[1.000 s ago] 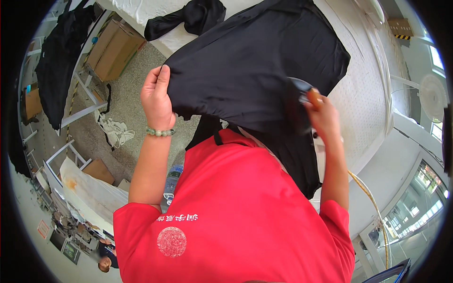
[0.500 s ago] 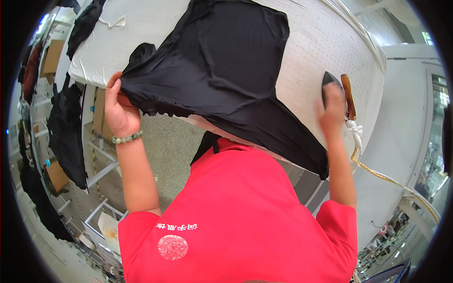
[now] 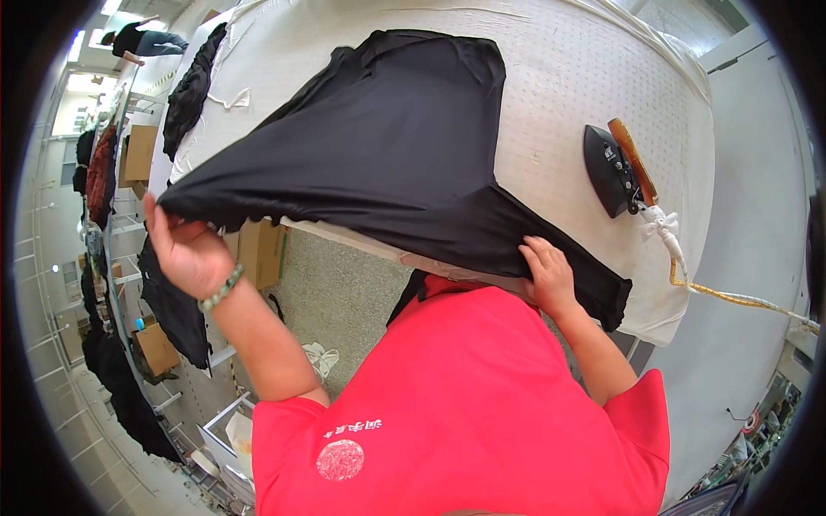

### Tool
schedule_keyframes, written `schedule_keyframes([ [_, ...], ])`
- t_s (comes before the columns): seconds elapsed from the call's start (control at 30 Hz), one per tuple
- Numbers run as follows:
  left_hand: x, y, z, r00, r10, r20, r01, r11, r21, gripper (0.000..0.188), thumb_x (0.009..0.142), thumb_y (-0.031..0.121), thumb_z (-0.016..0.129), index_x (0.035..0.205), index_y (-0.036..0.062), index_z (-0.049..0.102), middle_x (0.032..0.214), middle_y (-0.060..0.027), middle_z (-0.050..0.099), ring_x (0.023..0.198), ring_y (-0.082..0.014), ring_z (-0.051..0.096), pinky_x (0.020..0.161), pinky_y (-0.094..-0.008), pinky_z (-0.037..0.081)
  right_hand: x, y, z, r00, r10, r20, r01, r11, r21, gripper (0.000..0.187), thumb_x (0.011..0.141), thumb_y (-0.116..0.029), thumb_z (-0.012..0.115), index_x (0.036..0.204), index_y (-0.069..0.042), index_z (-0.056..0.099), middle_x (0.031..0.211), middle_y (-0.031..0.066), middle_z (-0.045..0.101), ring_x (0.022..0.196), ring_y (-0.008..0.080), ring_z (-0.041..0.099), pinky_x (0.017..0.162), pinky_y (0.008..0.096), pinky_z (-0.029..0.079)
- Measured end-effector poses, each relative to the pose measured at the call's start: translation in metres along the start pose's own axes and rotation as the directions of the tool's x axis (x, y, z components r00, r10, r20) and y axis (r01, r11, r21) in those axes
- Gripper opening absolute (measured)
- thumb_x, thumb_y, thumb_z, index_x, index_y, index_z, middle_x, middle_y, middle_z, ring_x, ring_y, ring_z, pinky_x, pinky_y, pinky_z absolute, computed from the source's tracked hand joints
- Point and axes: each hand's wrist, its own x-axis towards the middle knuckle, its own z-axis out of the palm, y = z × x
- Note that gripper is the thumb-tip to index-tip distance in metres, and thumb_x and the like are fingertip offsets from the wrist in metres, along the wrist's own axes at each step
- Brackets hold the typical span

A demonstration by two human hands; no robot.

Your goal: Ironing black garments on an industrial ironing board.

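A black garment [image 3: 404,129] of thin, smooth cloth lies across the white padded ironing table [image 3: 551,95]. Its left end is drawn out past the near edge, pinched between the fingers and thumb of my left hand [image 3: 194,254], which wears a beaded bracelet. My right hand [image 3: 551,271] rests on the narrow sleeve-like part near the front edge, fingers laid out on the cloth; its thumb is hard to make out. To the right, a black iron [image 3: 609,170] with a wooden handle sits on the table, apart from both hands.
A yellowish cord [image 3: 731,297] runs from the iron off the table's right side. Dark garments [image 3: 194,90] hang over the left edge. Cardboard boxes [image 3: 142,153] and metal racks stand to the left. Far at the upper left is another person [image 3: 142,39].
My right hand has left the iron and come down onto the garment. My left hand has moved left, stretching the cloth outward and flatter.
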Motion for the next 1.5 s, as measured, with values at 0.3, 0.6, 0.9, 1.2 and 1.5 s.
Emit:
schedule_keyframes([
  [0.3,0.063,0.160,-0.040,0.785,0.557,-0.272,-0.452,0.815,0.364,0.035,0.101,0.028,0.055,0.118,0.0023,0.070,0.100,-0.0200,0.072,0.093,-0.0343,0.072,0.086,-0.0547,0.059,0.011,0.044,-0.067,0.874,0.473,0.113,-0.455,0.713,0.534,0.032,0.068,0.012,0.048,0.091,0.001,0.067,0.096,0.0090,0.069,0.090,0.0210,0.065,0.083,0.0305,0.051],
  [0.6,0.212,-0.184,0.028,0.924,-0.041,0.381,-0.189,0.817,0.545,0.030,0.095,0.020,0.069,0.123,0.0073,0.071,0.132,-0.0166,0.066,0.116,-0.0270,0.066,0.097,-0.0358,0.055,-0.049,0.123,-0.119,0.427,0.903,0.045,-0.807,0.359,0.469,0.022,0.090,-0.004,0.047,0.095,-0.001,0.069,0.083,0.0033,0.069,0.080,0.0096,0.062,0.073,0.0237,0.047],
  [0.9,0.046,-0.336,0.054,0.552,-0.471,0.688,-0.342,0.625,0.702,0.045,0.091,0.034,0.074,0.126,0.0060,0.068,0.116,-0.0120,0.072,0.102,-0.0246,0.070,0.091,-0.0326,0.055,-0.099,0.114,-0.052,0.356,0.900,-0.252,-0.871,0.418,0.259,0.023,0.097,-0.018,0.064,0.108,0.000,0.072,0.088,0.0078,0.072,0.084,0.0157,0.066,0.080,0.0302,0.051],
  [1.2,-0.026,-0.349,0.115,0.498,-0.676,0.544,-0.317,0.442,0.839,0.048,0.088,0.039,0.077,0.115,0.0001,0.072,0.104,-0.0112,0.074,0.095,-0.0212,0.070,0.086,-0.0315,0.054,-0.116,0.116,-0.046,0.214,0.958,-0.193,-0.946,0.252,0.202,0.025,0.098,-0.022,0.068,0.107,0.001,0.071,0.091,0.0031,0.070,0.081,0.0121,0.061,0.077,0.0288,0.050],
  [1.5,0.008,-0.384,0.129,0.414,-0.714,0.564,0.003,0.621,0.784,0.036,0.093,0.031,0.076,0.110,-0.0003,0.073,0.092,0.0008,0.069,0.083,-0.0076,0.059,0.078,-0.0244,0.047,-0.118,0.111,-0.074,0.154,0.894,-0.421,-0.865,0.328,0.379,0.026,0.099,-0.024,0.068,0.105,0.001,0.072,0.088,0.0021,0.069,0.081,0.0122,0.060,0.078,0.0277,0.049],
])
